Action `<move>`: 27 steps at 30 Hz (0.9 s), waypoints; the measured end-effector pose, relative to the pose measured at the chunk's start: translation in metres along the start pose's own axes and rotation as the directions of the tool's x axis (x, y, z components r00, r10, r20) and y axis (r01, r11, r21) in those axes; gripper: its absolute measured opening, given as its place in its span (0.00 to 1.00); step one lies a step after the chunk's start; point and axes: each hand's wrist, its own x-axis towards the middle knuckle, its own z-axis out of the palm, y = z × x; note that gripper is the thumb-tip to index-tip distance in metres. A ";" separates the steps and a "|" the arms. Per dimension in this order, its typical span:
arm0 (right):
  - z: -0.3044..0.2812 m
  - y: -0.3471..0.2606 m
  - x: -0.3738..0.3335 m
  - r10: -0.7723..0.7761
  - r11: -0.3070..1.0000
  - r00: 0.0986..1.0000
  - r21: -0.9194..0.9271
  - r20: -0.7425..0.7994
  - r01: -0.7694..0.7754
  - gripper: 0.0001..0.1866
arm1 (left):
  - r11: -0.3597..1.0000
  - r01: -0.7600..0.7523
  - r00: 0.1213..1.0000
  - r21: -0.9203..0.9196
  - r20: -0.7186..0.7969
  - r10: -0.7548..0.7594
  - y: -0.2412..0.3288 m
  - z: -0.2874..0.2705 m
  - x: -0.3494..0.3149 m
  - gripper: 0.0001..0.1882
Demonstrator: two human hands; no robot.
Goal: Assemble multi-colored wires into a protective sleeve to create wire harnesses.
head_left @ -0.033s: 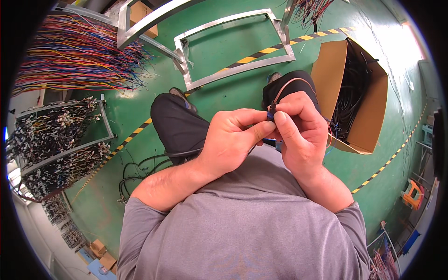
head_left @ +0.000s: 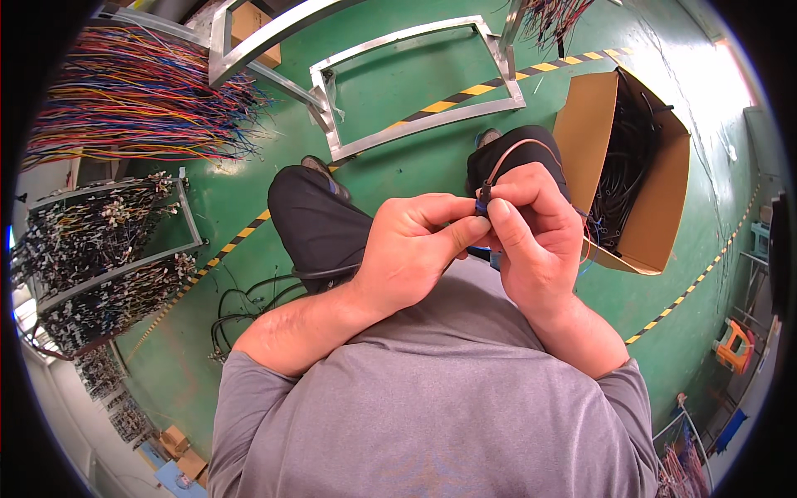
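In front of my body, my left hand (head_left: 407,249) and my right hand (head_left: 538,241) meet, fingertips nearly touching. Between thumb and forefinger each pinches a small dark connector (head_left: 482,204) with a blue part; the fingers cover much of it. A brown wire (head_left: 525,142) rises from its top and arcs over my right hand toward my right knee. Thin red and blue wire ends (head_left: 591,226) show beside the right hand. A thick black cable (head_left: 320,272) passes behind my left wrist; where it leads is hidden.
A cardboard box (head_left: 583,124) of black cables stands to the right. Metal frames (head_left: 427,112) stand ahead on the green floor. At the left are a rack of coloured wires (head_left: 141,100) and racks of connector-ended harnesses (head_left: 100,224). Loose black cables (head_left: 241,307) lie left of me.
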 end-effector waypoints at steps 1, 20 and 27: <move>0.000 0.001 0.000 -0.005 1.000 1.000 0.001 -0.006 0.005 0.02 | 1.000 -0.016 1.000 0.021 -0.001 0.016 0.000 0.000 -0.001 0.10; -0.020 -0.002 -0.001 -0.037 0.993 0.998 -0.109 0.047 0.042 0.08 | 0.917 -0.222 0.967 0.331 -0.047 0.251 0.002 -0.005 0.000 0.08; -0.022 -0.012 0.001 0.004 0.983 0.998 -0.185 0.064 0.007 0.04 | 0.708 -0.404 0.860 0.580 -0.024 0.510 0.001 -0.005 0.007 0.10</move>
